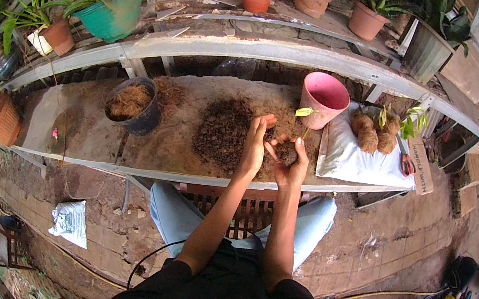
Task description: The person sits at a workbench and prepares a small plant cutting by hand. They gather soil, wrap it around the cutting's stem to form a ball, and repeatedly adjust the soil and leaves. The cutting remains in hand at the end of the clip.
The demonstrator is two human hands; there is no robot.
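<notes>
My right hand [291, 171] is closed around the root ball of a small seedling [304, 113], whose thin stem and pale green leaves rise above the thumb. Beside it, my left hand [255, 142] is held on edge with its fingers stretched out, at the right side of a heap of dark soil [220, 133]. The two hands are close together; whether the left fingers touch the root ball, I cannot tell. Just beyond the right hand stands a pink pot [325, 97], with no plant showing in it.
Left on the table, a black pot [146, 121] holds brown fibre. To the right, several wrapped root balls [368, 139] with leaves lie on a white bag [345, 161], near red-handled cutters [406, 165]. A metal rail [269, 48] and potted plants line the back.
</notes>
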